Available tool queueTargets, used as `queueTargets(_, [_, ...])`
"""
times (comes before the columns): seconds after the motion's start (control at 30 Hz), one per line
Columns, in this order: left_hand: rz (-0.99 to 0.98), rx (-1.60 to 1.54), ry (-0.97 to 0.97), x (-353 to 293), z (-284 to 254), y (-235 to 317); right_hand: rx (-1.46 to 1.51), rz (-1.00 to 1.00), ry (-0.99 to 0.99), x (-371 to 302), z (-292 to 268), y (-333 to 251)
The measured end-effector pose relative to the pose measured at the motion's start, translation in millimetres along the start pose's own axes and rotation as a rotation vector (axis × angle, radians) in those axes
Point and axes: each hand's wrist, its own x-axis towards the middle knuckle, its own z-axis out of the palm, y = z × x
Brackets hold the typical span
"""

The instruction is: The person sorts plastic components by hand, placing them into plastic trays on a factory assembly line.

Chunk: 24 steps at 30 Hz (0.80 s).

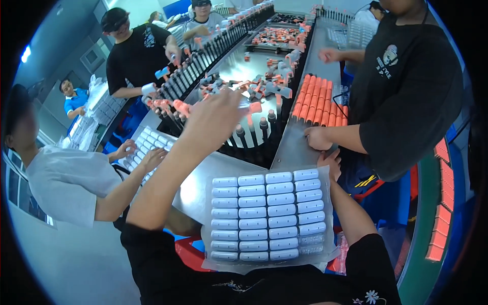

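My left hand (216,119) reaches up over the near end of the black-edged machine line. Its fingers are bent together beside an orange cap-like piece (254,107), and a small greyish thing shows at the fingertips, too blurred to name. Below lies a clear plastic blister tray (207,249) filled with rows of white, rounded oblong pieces (252,207). Two pockets (311,244) at its near right corner hold no white piece. At the tray's far right corner is my right hand (330,163), thumb and fingers apart, close to the tray edge.
Upright black posts (264,124) ring the line, with orange and grey parts (244,84) heaped inside. A co-worker at right stands by rows of orange tubes (312,99). At left, another handles a white-filled tray (144,147). A green belt (424,244) carries orange pieces at far right.
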Motion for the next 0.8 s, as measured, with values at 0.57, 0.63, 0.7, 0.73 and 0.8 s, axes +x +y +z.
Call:
queueTargets(0.57, [-0.264,0.182,0.052,-21.9,99.6,34.3,-0.035,-0.028,-0.036,-15.6,11.3,8.3])
queueTargets(0.63, [-0.497,-0.134,-0.110,-2.5,80.1,54.3,0.005,-0.098,0.135,40.6,38.2,56.4])
queueTargets(0.7, [-0.450,-0.080,-0.215,-47.0,42.1,64.1,0.032,-0.035,0.000,14.2,31.3,10.3])
queueTargets(0.73, [-0.285,-0.203,-0.203,-41.8,27.7,96.0,-0.001,-0.080,0.246,60.8,39.3,46.2])
queueTargets(0.8, [-0.176,-0.319,-0.274,-102.7,1.0,132.2,0.079,-0.092,0.064,20.3,33.5,-6.2])
